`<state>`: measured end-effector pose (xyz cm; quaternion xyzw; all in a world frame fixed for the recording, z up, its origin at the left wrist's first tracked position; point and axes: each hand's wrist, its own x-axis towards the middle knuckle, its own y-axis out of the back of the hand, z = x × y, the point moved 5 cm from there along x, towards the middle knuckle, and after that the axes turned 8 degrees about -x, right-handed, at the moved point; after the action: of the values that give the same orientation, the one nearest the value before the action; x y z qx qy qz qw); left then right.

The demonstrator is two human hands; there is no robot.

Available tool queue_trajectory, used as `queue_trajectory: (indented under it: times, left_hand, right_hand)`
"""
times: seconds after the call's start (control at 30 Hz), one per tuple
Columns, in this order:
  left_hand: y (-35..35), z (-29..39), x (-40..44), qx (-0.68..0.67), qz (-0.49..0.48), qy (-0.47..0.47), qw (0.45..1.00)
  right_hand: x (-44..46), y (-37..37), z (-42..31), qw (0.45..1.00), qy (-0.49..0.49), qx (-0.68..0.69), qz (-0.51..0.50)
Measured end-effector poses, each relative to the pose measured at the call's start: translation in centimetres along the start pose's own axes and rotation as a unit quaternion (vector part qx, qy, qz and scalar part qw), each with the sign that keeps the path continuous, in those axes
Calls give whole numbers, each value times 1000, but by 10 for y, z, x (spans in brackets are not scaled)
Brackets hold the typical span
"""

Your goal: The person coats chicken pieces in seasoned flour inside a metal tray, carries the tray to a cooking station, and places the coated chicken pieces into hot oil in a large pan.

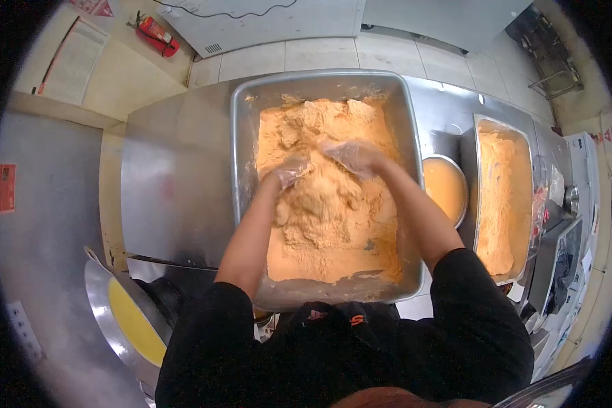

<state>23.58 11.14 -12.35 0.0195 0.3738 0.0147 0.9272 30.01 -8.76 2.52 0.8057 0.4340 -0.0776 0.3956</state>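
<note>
Sitting left of both hands: pan with yellow liquid. Left hand, then right hand, clear-gloved, at orange powdery mix in metal tub beneath; blurred, can't tell if gripping. Right of them: bowl of orange liquid, second tub.

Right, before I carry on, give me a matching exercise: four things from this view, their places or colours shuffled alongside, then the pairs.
1. Left hand
2. Round bowl
3. Metal pan
4. Fire extinguisher

A. Lower left, holding yellow liquid
B. Red, upper left
C. Inside the big tub
D. Between big tub and smaller tray

Pairs: 1-C, 2-D, 3-A, 4-B
</note>
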Motion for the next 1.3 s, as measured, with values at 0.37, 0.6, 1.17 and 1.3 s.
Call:
queue_trajectory:
  times: [0.37, 0.6, 1.17, 1.3]
  left_hand:
    - [-30, 129, -19, 405, 55, -140, 902]
    - [-4, 81, -67, 432, -154, -80, 885]
    - [-47, -50, -149, 39, 57, 53, 996]
    - [-73, -39, -160, -325, -24, 76, 942]
  right_hand:
    - [105, 1, 55, 964, -97, -247, -9]
    - [37, 3, 56, 974, -17, -207, -91]
    - [-121, -133, 69, 949, -200, 229, 84]
    - [-37, -204, 108, 455, 88, 886, 11]
